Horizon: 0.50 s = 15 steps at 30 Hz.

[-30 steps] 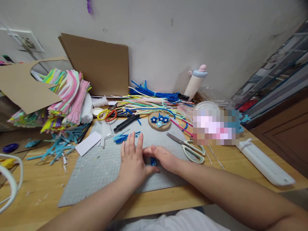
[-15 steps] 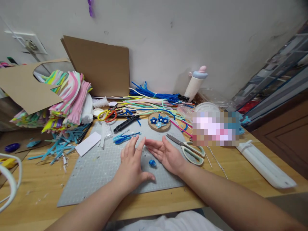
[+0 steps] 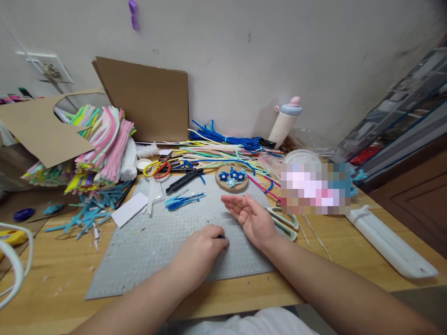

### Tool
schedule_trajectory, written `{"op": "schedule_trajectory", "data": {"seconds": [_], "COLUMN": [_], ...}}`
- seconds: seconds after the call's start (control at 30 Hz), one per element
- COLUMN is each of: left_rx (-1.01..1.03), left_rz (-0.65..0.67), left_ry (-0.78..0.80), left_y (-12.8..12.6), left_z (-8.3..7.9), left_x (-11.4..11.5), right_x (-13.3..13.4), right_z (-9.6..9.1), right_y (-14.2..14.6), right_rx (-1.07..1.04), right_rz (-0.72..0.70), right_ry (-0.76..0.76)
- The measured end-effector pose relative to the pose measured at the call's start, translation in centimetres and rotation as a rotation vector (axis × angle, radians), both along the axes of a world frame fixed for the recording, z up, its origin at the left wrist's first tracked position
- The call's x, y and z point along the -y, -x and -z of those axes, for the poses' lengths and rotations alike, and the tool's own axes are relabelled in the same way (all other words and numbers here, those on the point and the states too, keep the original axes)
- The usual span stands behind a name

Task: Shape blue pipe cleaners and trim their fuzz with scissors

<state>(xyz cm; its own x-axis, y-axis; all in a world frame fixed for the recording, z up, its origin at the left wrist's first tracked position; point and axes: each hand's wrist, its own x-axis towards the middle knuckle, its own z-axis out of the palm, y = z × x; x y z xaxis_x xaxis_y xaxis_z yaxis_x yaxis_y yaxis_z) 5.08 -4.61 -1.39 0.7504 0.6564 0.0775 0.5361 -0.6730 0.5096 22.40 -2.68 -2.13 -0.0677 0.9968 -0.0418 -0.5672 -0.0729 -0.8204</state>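
Note:
My left hand [image 3: 202,249] is low over the grey cutting mat [image 3: 150,251], its fingers closed around a small blue pipe-cleaner piece [image 3: 220,237], most of which they hide. To its right, my right hand [image 3: 254,221] is open and holds nothing, palm turned inward with the fingers stretched out together. Green-handled scissors [image 3: 290,229] lie partly hidden behind the right hand. Beyond the hands, a round wooden disc [image 3: 223,186] carries several blue pipe-cleaner flowers [image 3: 231,176]. Loose blue pipe-cleaner strips [image 3: 179,201] rest on the mat.
Black pens [image 3: 185,180], red-and-yellow scissors [image 3: 157,169] and a white card [image 3: 130,209] lie behind and left. Pipe-cleaner bundles [image 3: 104,139] are heaped at the left. A bottle [image 3: 284,123] stands by the wall, and a long white packet [image 3: 393,244] is at the right.
My left hand has come down and closed on the small blue piece that lay on the mat. My right hand has shifted slightly right, still open, and covers the scissors' blades.

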Motion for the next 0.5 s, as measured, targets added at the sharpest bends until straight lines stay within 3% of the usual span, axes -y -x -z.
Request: {"op": "schedule_trajectory", "data": {"seconds": [0.2, 0.4, 0.5], "left_rx": [0.148, 0.036, 0.056], "left_rz": [-0.156, -0.240, -0.245], "left_ry": [0.067, -0.049, 0.020], "left_y": [0.0, -0.6, -0.4], "left_z": [1.1, 1.7, 1.3], "left_x": [0.5, 1.7, 1.9], "right_x": [0.0, -0.1, -0.1], "right_z": [0.3, 0.4, 0.6], "right_y": [-0.1, -0.2, -0.3], "right_rx": [-0.008, 0.015, 0.025], "right_rz": [-0.014, -0.024, -0.024], "right_ry": [0.028, 0.049, 0.041]}}
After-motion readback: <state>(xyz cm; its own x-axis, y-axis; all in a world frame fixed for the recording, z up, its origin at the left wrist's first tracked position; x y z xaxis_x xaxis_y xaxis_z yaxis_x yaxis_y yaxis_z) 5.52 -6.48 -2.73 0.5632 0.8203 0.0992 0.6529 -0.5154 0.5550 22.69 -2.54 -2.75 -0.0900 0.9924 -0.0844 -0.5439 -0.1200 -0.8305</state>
